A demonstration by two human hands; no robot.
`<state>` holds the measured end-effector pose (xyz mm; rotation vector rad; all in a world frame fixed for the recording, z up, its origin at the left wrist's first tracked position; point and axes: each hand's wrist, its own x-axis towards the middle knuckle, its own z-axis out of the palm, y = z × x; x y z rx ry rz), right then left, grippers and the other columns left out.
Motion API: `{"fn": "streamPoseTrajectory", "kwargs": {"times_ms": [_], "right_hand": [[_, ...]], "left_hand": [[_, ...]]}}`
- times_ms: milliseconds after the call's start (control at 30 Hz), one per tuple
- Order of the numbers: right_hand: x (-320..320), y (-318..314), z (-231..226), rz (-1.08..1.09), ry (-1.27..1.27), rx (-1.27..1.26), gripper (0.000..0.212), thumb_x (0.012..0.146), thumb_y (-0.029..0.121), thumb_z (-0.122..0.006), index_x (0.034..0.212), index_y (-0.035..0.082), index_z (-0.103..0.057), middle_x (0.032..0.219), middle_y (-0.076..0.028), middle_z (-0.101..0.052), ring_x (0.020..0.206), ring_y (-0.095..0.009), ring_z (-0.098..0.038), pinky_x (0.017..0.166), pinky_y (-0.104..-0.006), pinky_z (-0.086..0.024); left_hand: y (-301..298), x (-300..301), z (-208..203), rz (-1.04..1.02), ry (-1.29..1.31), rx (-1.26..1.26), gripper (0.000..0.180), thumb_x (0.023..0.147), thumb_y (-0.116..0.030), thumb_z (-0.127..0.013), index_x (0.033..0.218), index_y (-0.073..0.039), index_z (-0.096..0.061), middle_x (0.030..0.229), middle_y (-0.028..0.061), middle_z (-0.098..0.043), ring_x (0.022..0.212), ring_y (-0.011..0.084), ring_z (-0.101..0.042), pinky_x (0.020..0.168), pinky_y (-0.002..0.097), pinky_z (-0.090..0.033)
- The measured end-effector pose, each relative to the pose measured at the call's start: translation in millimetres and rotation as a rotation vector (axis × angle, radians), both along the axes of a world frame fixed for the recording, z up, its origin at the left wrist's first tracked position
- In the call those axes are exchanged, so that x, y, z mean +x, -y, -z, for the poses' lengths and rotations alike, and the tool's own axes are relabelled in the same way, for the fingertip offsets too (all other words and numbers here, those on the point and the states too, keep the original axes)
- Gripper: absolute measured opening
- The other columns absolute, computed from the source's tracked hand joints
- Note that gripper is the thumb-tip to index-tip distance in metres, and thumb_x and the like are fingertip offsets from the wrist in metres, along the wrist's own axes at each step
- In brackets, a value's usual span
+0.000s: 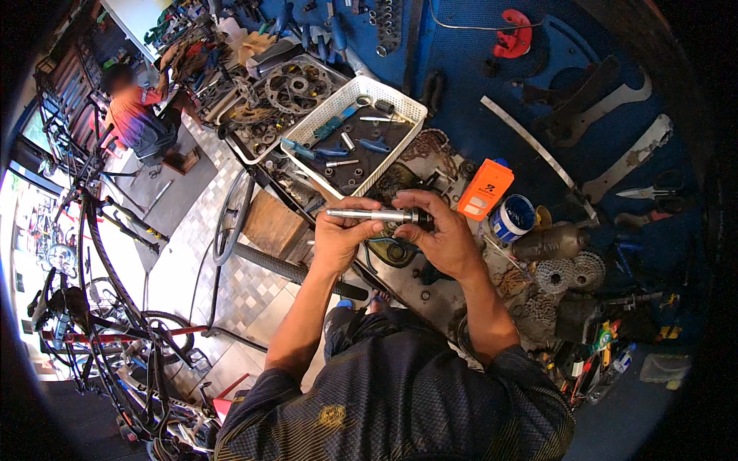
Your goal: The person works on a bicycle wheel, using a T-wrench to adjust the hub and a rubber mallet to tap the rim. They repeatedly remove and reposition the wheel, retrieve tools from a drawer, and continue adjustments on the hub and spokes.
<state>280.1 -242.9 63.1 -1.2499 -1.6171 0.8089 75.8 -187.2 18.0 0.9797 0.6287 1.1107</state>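
Observation:
A silver metal axle [390, 216] with a dark collar at its right end lies level between my two hands, above the cluttered bench. My left hand [343, 240] has its fingers and thumb closed round the bare silver part. At the dark end, my right hand [447, 240] pinches it between thumb and fingers, which cover part of the collar. Just beyond the hands stands a white plastic basket [307, 182] with blue-handled tools, sockets and small metal parts inside.
Right of my hands are an orange box [486, 189], a white-and-blue tub [513, 217] and bicycle cassettes [555, 275]. Tools hang on a blue board [461, 77]. Chainrings [296, 88] fill a tray behind the basket. Bicycle frames crowd the left; a person [138, 115] sits farther off.

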Motion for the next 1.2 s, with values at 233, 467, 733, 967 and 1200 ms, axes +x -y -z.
{"fn": "streamPoseTrajectory", "kwargs": {"times_ms": [233, 467, 733, 967, 1200], "right_hand": [[-15, 1, -1, -0.030, -0.099, -0.023, 0.061, 0.089, 0.023, -0.080, 0.139, 0.002, -0.053, 0.132, -0.014, -0.067, 0.125, -0.023, -0.064, 0.102, -0.0354, -0.053], [-26, 1, 5, -0.013, -0.121, -0.002, 0.055, 0.091, 0.023, -0.080, 0.136, 0.004, -0.056, 0.127, -0.014, -0.070, 0.121, -0.025, -0.068, 0.099, -0.0367, -0.054], [-34, 10, 24, 0.097, -0.027, -0.066, 0.034, 0.096, 0.022, -0.075, 0.125, 0.007, -0.065, 0.115, -0.014, -0.074, 0.107, -0.029, -0.072, 0.091, -0.0385, -0.055], [-35, 47, 42, 0.301, 0.089, -0.060, 0.026, 0.097, 0.017, -0.074, 0.118, 0.004, -0.067, 0.103, -0.010, -0.073, 0.091, -0.018, -0.066, 0.082, -0.0341, -0.052], [-76, 120, 58, 0.474, 0.147, -0.186, 0.026, 0.095, 0.013, -0.071, 0.119, 0.003, -0.065, 0.115, -0.015, -0.072, 0.101, -0.030, -0.071, 0.086, -0.0385, -0.054]], "left_hand": [[5, -2, 0, 0.026, 0.090, -0.017, 0.031, 0.083, 0.010, -0.080, 0.111, 0.007, -0.069, 0.101, 0.0110, -0.075, 0.091, 0.0159, -0.072, 0.082, 0.0275, -0.060], [7, -9, 2, 0.003, 0.077, 0.014, 0.042, 0.083, 0.009, -0.080, 0.121, 0.006, -0.063, 0.104, 0.0135, -0.074, 0.097, 0.0188, -0.073, 0.085, 0.0289, -0.059], [12, -17, 12, 0.057, 0.139, -0.001, 0.068, 0.085, 0.011, -0.077, 0.140, -0.006, -0.041, 0.116, 0.0175, -0.071, 0.111, 0.0251, -0.070, 0.091, 0.0337, -0.058], [-3, -120, 73, 0.386, -0.644, 0.221, 0.064, 0.087, -0.013, -0.084, 0.142, -0.001, -0.053, 0.129, 0.0136, -0.070, 0.118, 0.0204, -0.067, 0.095, 0.0338, -0.055], [-61, -234, 248, 0.547, -1.950, 0.363, 0.083, 0.079, -0.039, -0.086, 0.147, -0.006, -0.050, 0.140, 0.0227, -0.061, 0.131, 0.0347, -0.059, 0.106, 0.0483, -0.049]]}}
